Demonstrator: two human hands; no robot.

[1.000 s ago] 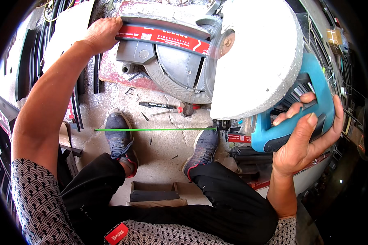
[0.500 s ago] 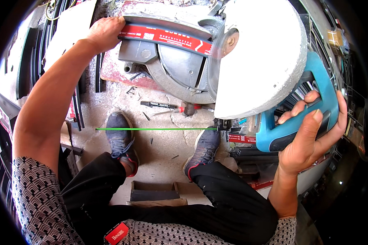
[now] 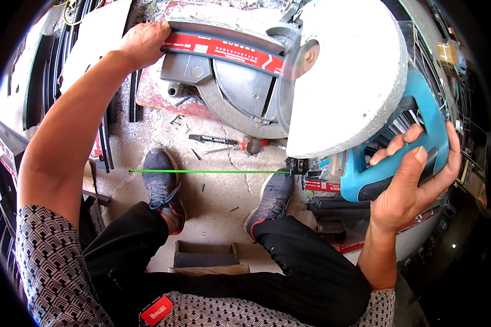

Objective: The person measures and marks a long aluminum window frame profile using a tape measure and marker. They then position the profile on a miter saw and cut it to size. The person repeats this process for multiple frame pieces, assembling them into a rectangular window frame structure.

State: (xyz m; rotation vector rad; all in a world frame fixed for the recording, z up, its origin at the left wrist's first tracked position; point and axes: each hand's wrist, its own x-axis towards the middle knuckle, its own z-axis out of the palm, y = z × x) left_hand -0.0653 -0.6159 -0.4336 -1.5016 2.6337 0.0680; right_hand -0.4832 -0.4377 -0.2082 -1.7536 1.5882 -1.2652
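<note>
Right hand (image 3: 414,191): clamped around teal saw handle (image 3: 398,158), beside white blade guard (image 3: 346,76). Left hand (image 3: 142,43): closed on curved grey strip (image 3: 223,46) at saw base (image 3: 240,98) far edge. On floor (image 3: 213,201): screwdriver (image 3: 223,143); small open box (image 3: 207,256), contents unclear.
</note>
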